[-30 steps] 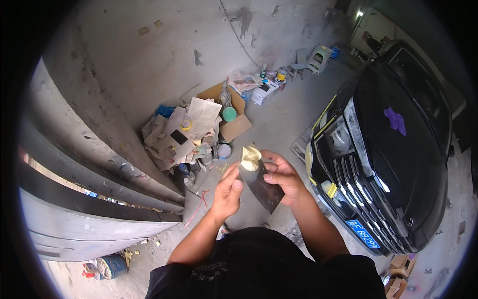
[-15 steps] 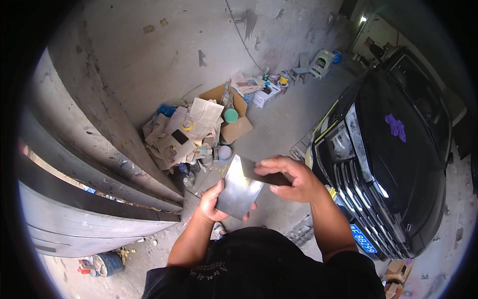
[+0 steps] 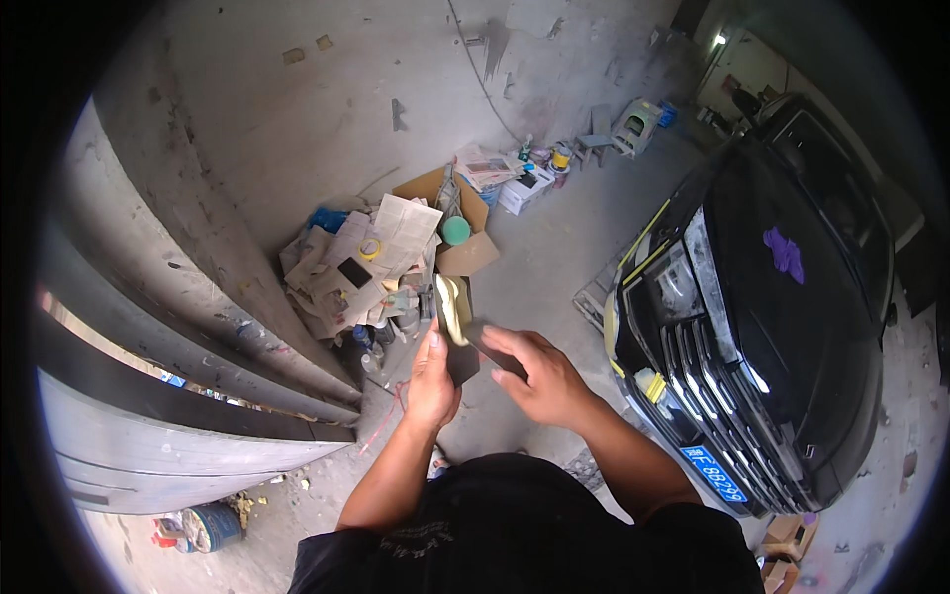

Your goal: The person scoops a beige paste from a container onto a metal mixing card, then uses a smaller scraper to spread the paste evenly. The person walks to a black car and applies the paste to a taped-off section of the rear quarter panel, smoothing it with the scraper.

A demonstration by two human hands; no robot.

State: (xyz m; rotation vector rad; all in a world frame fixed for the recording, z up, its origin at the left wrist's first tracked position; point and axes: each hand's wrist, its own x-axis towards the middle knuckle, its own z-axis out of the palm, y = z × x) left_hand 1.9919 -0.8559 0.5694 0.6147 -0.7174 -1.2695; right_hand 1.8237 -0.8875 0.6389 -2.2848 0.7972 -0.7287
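Observation:
My left hand [image 3: 431, 388] grips a flat metal plate [image 3: 462, 368], tilted so that it looks narrow and dark. Pale yellow putty [image 3: 451, 309] lies in a thick smear along the plate's far part. My right hand [image 3: 544, 376] is closed on a dark, flat putty scraper [image 3: 492, 352], whose edge is at the plate's right side, close to the putty. The fingers partly cover the scraper, and I cannot make out whether its edge touches the plate.
A black car [image 3: 792, 327] stands on the right, a purple glove [image 3: 785, 253] on its hood. Ahead lie piled newspapers [image 3: 327, 262] and an open cardboard box [image 3: 473, 255]. A curved metal shutter [image 3: 178, 436] is on the left, with a bucket [image 3: 213, 526] below it.
The plate has turned from lying broad and silvery to a steep tilt, now showing the thick putty. My right hand and the scraper have moved left and nearer to me.

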